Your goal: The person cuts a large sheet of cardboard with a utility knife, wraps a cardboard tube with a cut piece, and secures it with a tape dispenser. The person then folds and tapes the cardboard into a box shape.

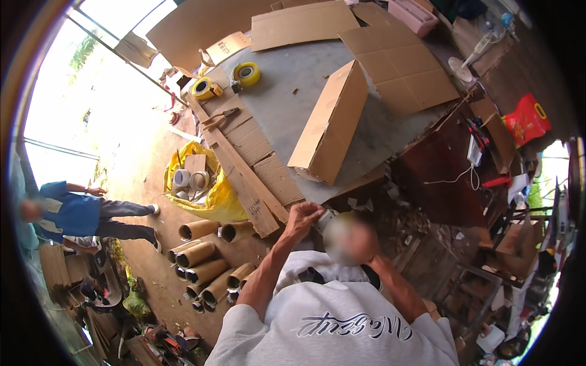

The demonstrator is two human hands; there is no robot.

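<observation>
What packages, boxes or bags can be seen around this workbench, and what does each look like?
Long cardboard box: plain brown, lying slantwise in the middle of the grey table.
Flat cardboard sheets: brown, unfolded, at the table's far side.
Red bag: glossy, with yellow markings, at the right.
Yellow sack: crumpled plastic on the floor left of the table, holding tape rolls.
Pink box: oblong, at the far edge.

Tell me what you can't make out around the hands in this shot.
- Right hand, head view: covered by a blurred patch, so its grip cannot be told.
- Small pale object by the left hand: half under the blur, kind unclear.
- Folded cardboard box: its contents are hidden.
- Table: far end covered by flat cardboard sheets.
</observation>
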